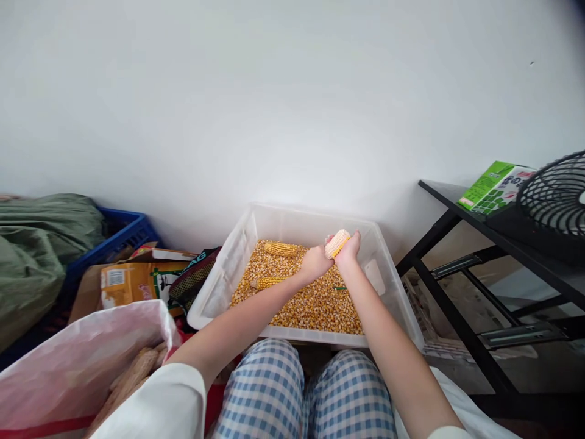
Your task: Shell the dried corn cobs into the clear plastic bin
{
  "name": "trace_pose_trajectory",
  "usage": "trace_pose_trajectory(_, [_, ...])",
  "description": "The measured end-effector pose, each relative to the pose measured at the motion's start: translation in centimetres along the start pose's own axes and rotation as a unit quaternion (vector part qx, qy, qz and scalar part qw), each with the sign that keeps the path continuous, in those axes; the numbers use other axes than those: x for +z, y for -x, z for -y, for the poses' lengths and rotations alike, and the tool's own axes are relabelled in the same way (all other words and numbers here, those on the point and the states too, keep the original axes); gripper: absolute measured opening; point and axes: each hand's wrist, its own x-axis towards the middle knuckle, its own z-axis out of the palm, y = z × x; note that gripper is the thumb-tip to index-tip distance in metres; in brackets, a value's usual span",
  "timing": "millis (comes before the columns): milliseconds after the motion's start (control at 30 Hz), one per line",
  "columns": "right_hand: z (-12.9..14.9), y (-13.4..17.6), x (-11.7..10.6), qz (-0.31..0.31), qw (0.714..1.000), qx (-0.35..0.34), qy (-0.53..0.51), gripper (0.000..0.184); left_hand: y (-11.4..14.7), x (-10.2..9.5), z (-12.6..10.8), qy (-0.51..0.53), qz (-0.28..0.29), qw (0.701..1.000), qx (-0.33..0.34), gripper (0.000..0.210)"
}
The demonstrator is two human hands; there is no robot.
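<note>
Both hands are closed around one corn cob (337, 244), held up above the right part of a clear plastic bin (397, 292). Most of the cob's visible side is bare and pale, with a strip of yellow kernels along its lower right edge. My left hand (317, 262) grips it from the left, and my right hand (349, 249) from the right. Loose corn kernels (306, 308) cover the bin's floor. On them lie a full yellow corn cob (280, 249) at the back and another cob (270, 282), partly behind my left forearm. A small green object (340, 288) sits among the kernels.
To the left are a white and red sack (132, 323) with brownish cobs inside, a snack packet (132, 285) and a blue crate (128, 228) with green cloth (50, 231). On the right stands a black table (457, 207) with a green box (491, 186) and a fan (555, 195).
</note>
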Motion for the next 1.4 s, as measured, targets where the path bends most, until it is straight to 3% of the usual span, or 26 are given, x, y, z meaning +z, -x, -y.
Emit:
trace_pose_trajectory(133, [0.5,0.8,0.4,-0.027,0.997,-0.05,0.053,0.04,0.3,0.4,-0.4,0.162,0.053,0.985,-0.002,0.017])
trace_pose_trajectory(267, [0.4,0.4,0.2,-0.024,0.988,-0.128,0.08,0.034,0.3,0.7,-0.5,0.315,0.098,0.943,-0.046,0.009])
trace_pose_trajectory(400, [1.0,-0.5,-0.3,0.004,0.985,-0.141,0.102,0.035,0.2,0.3,-0.5,0.387,0.153,0.907,-0.072,0.008])
trace_pose_trajectory(467, [1.5,-0.5,-0.4,0.042,0.987,-0.104,0.112,0.038,0.1,0.0,-0.2,0.336,0.145,0.928,-0.073,0.011])
trace_pose_trajectory(533, [1.7,-0.2,-0.3,0.078,0.993,-0.029,0.085,0.043,0.0,-0.2,0.3,0.221,0.093,0.969,-0.057,0.013])
trace_pose_trajectory(600, [1.6,0.3,0.0,0.065,0.997,0.029,0.022,0.046,0.0,-0.2,0.8,0.087,0.014,0.995,-0.037,0.016])
trace_pose_trajectory(667, [1.2,0.8,0.3,0.018,0.999,0.035,-0.025,0.045,0.2,0.1,0.9,0.007,-0.036,0.999,-0.028,0.019])
trace_pose_trajectory(767, [0.7,1.1,0.7,-0.028,0.999,-0.019,-0.003,0.04,0.5,0.9,0.4,0.044,-0.023,0.998,-0.031,0.019])
trace_pose_trajectory(900, [0.3,0.8,0.8,-0.034,0.992,-0.087,0.082,0.039,1.0,1.9,-0.5,0.212,0.035,0.975,-0.06,0.013])
trace_pose_trajectory(1000, [0.3,0.2,0.3,-0.014,0.986,-0.113,0.124,0.038,1.1,2.2,-0.5,0.314,0.09,0.941,-0.092,0.006])
trace_pose_trajectory(1067, [0.4,-0.3,-0.1,0.026,0.985,-0.089,0.147,0.039,0.8,2.0,-0.2,0.329,0.109,0.931,-0.11,0.004])
trace_pose_trajectory(1133, [0.6,-0.6,-0.3,0.054,0.984,-0.049,0.165,0.04,0.5,1.6,0.3,0.283,0.1,0.948,-0.107,0.007])
trace_pose_trajectory(1233, [0.4,-0.6,-0.1,0.05,0.99,-0.001,0.135,0.038,0.0,0.9,1.0,0.11,0.013,0.991,-0.08,0.017])
trace_pose_trajectory(1300, [-0.2,-0.3,0.3,0.037,0.997,0.027,0.069,0.039,-0.1,0.7,1.2,0.0,-0.041,0.997,-0.07,0.022])
trace_pose_trajectory(1400, [-1.1,0.0,0.7,-0.024,0.999,0.026,0.019,0.043,0.1,0.9,0.9,-0.061,-0.054,0.995,-0.061,0.026])
